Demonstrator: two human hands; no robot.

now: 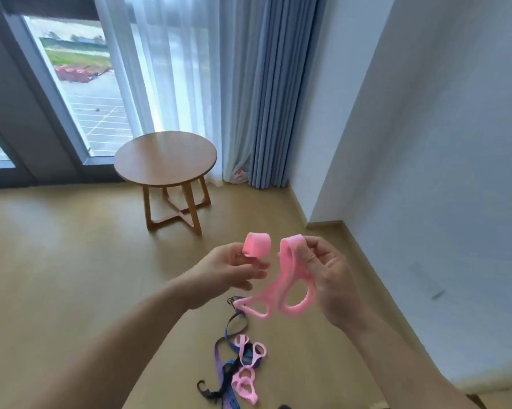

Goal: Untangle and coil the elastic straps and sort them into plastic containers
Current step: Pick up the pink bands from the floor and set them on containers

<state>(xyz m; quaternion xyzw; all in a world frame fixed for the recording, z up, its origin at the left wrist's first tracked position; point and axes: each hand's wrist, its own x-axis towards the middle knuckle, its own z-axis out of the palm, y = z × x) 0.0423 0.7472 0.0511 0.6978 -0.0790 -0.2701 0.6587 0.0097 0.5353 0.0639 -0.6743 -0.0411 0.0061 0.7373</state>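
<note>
Though partly cut off below, a tangled pile of straps (243,382) lies on the wooden floor (71,276); above it the left hand (234,270) pinches the rolled end of a fuzzy pink strap (278,283), the right hand (331,281) gripping its loops.

The single head-worn wide-angle camera looks forward and down, placing the left hand (231,270) and right hand (328,278) close below, with floor (57,261), round table (165,156) and window (80,84) farther ahead.
</note>
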